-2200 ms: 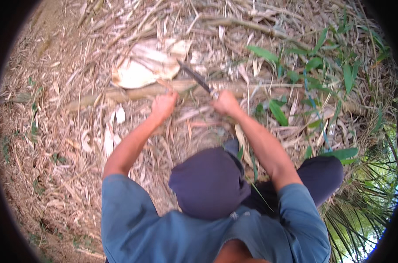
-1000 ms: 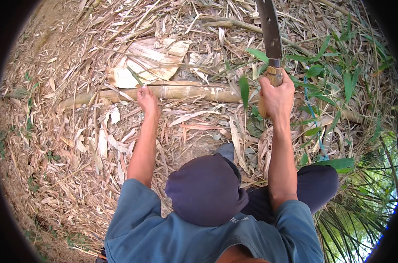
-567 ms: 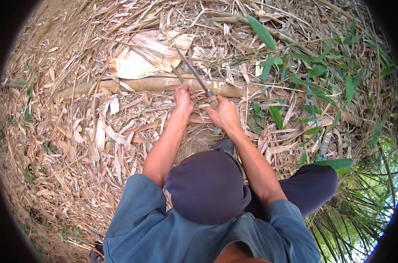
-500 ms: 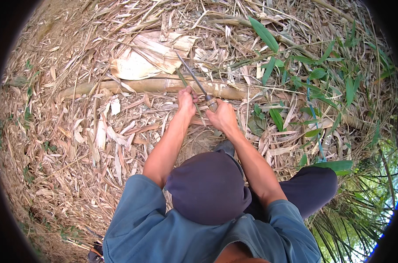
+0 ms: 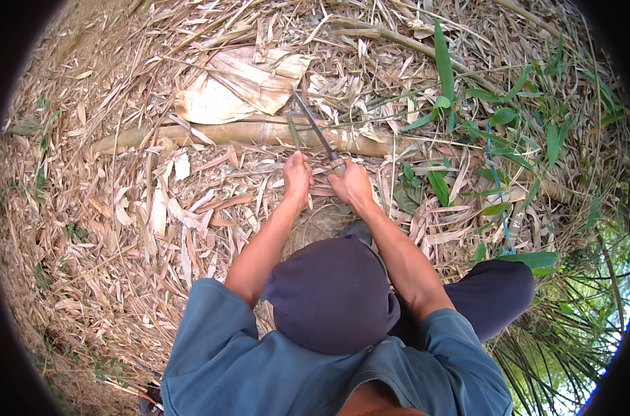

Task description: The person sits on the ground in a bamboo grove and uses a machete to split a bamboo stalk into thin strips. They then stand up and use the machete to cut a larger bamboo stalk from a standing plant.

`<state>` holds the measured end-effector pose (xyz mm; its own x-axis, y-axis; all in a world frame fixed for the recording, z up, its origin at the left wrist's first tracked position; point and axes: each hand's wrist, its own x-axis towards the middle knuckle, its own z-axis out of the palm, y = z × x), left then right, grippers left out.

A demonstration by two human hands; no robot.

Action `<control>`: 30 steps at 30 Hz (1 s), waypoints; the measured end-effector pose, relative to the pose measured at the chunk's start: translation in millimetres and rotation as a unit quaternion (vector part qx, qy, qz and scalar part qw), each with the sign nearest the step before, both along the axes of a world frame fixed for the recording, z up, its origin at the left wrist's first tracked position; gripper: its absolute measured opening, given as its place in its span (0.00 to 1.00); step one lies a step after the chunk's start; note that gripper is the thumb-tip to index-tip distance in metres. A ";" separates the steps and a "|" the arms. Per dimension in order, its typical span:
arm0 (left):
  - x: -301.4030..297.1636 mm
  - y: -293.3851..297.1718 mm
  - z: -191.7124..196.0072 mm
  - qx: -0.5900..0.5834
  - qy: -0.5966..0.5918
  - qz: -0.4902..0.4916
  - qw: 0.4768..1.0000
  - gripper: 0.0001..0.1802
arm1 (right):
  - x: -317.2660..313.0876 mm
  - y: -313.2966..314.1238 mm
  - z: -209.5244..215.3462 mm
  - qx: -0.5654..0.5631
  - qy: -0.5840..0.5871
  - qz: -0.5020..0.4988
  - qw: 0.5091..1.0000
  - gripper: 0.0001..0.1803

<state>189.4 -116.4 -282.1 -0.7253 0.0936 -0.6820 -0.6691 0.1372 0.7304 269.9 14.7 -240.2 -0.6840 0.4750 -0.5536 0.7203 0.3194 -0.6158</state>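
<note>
My right hand [image 5: 353,184] is closed round the handle of a long, narrow-bladed knife [image 5: 316,126], whose dark blade slants away to the upper left. Just left of it, my left hand [image 5: 297,177] is closed on a thin green bamboo strip [image 5: 294,133] that sticks out beyond the fingers. The strip and the blade lie close together and point away from me; whether they touch, I cannot tell. Beyond both hands, a brown bamboo pole [image 5: 218,134] lies across the ground, and the blade passes over it.
A broad, pale dried sheath [image 5: 235,90] lies behind the pole. Dry leaves and husks [image 5: 148,243] litter the ground. Green leafy shoots [image 5: 502,118] grow at the right, with a blue cord [image 5: 495,173] among them. My bent knee [image 5: 332,295] is between my forearms.
My left hand has come slightly nearer to me with the bamboo strip. The knife's tip has shifted right and closer. A green leaf at the upper right has swung more upright.
</note>
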 end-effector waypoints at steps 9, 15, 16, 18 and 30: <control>-6.3 21.4 -9.7 0.019 0.008 0.060 0.998 0.17 | -1.0 -7.6 4.3 0.026 0.091 0.026 0.995 0.25; -3.3 25.8 -3.0 0.025 0.022 0.037 0.999 0.19 | -12.8 6.1 -13.8 -0.042 -0.018 -0.003 0.999 0.26; -6.2 27.9 -5.1 0.033 0.020 0.040 0.998 0.19 | -12.5 7.6 -7.0 -0.036 0.046 -0.017 0.998 0.25; -5.2 27.8 -8.3 0.027 0.028 0.023 0.999 0.19 | -11.8 4.4 11.6 -0.031 0.080 -0.047 0.995 0.24; -24.6 27.7 3.0 0.039 0.019 0.030 0.999 0.18 | -11.5 9.1 -55.1 0.053 0.059 0.039 0.996 0.32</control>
